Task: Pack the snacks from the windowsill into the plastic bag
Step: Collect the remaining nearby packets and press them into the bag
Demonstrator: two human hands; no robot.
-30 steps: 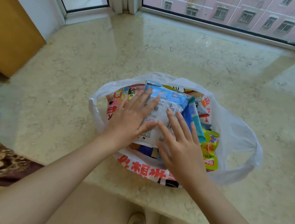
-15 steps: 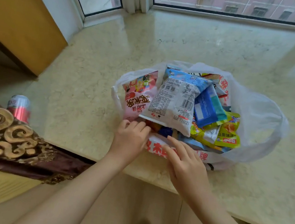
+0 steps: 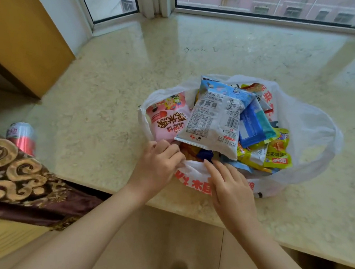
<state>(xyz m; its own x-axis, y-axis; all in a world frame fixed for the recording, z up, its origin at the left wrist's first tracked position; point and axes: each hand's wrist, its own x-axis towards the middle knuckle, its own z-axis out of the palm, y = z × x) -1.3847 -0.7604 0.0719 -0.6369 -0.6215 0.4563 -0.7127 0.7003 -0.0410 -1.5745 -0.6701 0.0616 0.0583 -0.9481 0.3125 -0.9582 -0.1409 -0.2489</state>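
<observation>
Most snacks appear already packed: the bag (image 3: 307, 128) lies open on the sill (image 3: 110, 94), right of centre, near the front edge, mouth facing up, heaped full.

Contents, as seen:
- white pack (image 3: 215, 119) on top, label side up, barcode showing.
- pink pack (image 3: 168, 116) at the left, tucked against the bag wall.
- blue pack (image 3: 253, 125) just right of the white pack, partly under it.
- yellow packs (image 3: 278, 154) at the near right.
- more wrappers underneath and at the far side; too covered to identify.

Hands:
- left hand (image 3: 157, 165) at the near left rim of the bag, fingers curled and pinched on the bag's white film beside the pink pack.
- right hand (image 3: 230, 186) on the near rim, fingers extended and together, lying on the film over the red print. Cannot tell whether it grips the film or only presses it.

Sill status: bare marble to the left, far side and right of the bag; no loose snacks in view. Red can (image 3: 22, 137) stands at the near left edge, well apart from the bag, next to patterned cloth (image 3: 5, 178). Whether the can counts as a snack is unclear.

Judgement: packing is close to done. Remaining, probably: gather the rim, bring the handles together over the heap. The pile sits high, so the white pack may slip out when the bag is lifted.
</observation>
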